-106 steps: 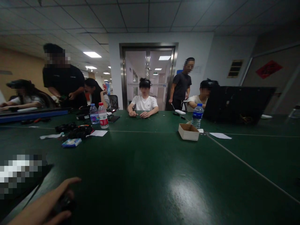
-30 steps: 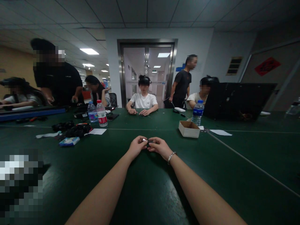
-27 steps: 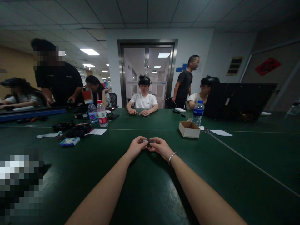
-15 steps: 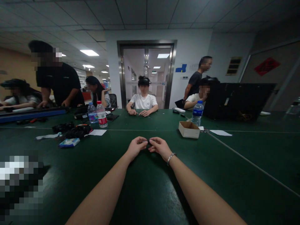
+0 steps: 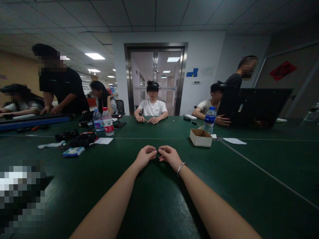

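Both hands meet over the middle of the dark green table [image 5: 159,189], fingertips almost touching. My left hand [image 5: 145,156] is closed in a pinch, thumb against the fingers. My right hand [image 5: 170,156], with a silver bracelet [image 5: 182,168] at its wrist, is pinched the same way and faces it. Between the fingertips is something small and dark [image 5: 158,150], hardly visible against the green surface; its kind cannot be made out. Beyond the right hand stands an open cardboard box [image 5: 200,142].
Past the box stands a water bottle [image 5: 209,120] with a blue cap. At left are two more bottles [image 5: 108,122], a blue-and-white packet [image 5: 73,152] and a tangle of black gear [image 5: 82,139]. A large black case [image 5: 256,108] stands at right. Several people are around the table.
My hands stay in nearly the same place, and the dark thing between them shows less. At back right, a standing person has moved to the right, and a seated person's hand now shows by the black case.
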The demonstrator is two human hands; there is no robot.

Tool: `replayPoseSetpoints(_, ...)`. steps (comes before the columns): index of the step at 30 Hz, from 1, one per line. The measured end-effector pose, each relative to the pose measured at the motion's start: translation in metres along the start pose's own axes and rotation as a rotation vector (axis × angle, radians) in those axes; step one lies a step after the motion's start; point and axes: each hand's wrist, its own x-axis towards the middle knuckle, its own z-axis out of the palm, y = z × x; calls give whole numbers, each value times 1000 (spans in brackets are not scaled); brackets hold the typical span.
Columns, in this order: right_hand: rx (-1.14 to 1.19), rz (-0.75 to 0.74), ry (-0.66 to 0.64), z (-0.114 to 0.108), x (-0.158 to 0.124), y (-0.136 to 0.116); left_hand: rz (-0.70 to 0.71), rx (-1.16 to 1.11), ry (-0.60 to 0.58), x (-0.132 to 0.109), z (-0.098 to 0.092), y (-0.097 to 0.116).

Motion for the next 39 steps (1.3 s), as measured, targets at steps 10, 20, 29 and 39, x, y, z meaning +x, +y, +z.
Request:
replayPoseSetpoints(10, -5, 24, 2, 1, -1, -2, -1, 16, -10, -1, 0, 1)
replayPoseSetpoints(20, 18, 28, -7, -1, 2, 2, 8, 21, 1, -6, 1, 7)
replayPoseSetpoints(29, 63, 33, -1, -2, 3, 2, 41, 29, -22, -4, -2, 4)
replayPoseSetpoints(39, 55, 63, -5, -1, 1, 0, 91, 41, 73, -5, -1, 8)
